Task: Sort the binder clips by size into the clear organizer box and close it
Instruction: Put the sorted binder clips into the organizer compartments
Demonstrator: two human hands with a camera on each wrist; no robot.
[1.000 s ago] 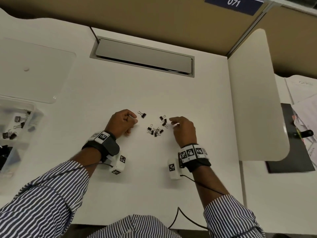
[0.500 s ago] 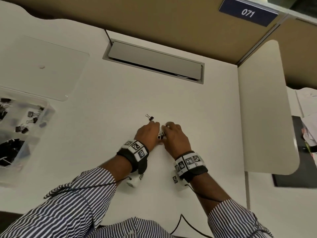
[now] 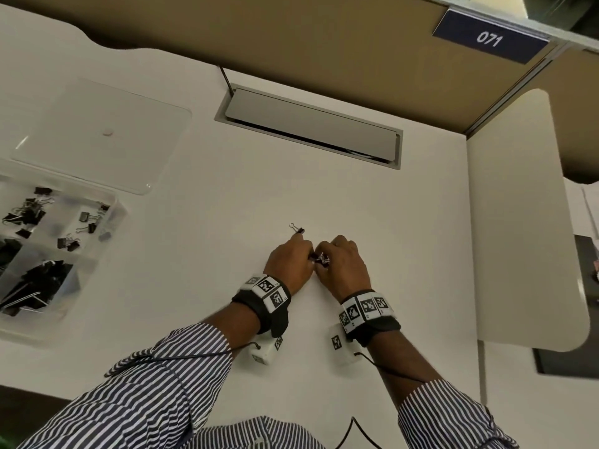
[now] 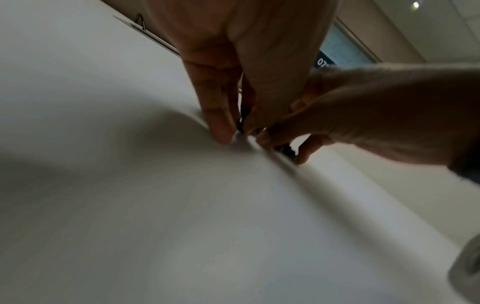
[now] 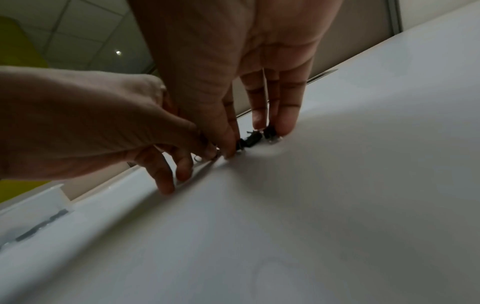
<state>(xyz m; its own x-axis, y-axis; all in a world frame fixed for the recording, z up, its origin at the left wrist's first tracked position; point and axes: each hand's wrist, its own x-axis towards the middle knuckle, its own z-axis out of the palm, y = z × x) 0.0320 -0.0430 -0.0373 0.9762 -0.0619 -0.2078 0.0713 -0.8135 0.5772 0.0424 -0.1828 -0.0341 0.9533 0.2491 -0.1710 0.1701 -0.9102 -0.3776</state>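
Note:
A small heap of black binder clips (image 3: 321, 260) lies mid-table between my two hands. My left hand (image 3: 290, 262) curls in from the left and pinches clips at its fingertips (image 4: 221, 131). My right hand (image 3: 343, 264) closes on the heap from the right, with clips (image 5: 250, 139) between its thumb and fingertips (image 5: 285, 125). One lone small clip (image 3: 297, 229) lies just beyond the left hand. The clear organizer box (image 3: 110, 218) stands at the far left, with sorted clips in its compartments. Its open lid (image 3: 97, 134) lies flat behind it.
A grey cable hatch (image 3: 311, 128) is set into the table behind the hands. A white divider panel (image 3: 518, 222) stands at the right, with dark items beyond it. Bare white tabletop lies between the hands and the box.
The hands were apart on either side of the scattered clips. They have come together and drawn the clips into one heap between them. The lone clip has stayed put.

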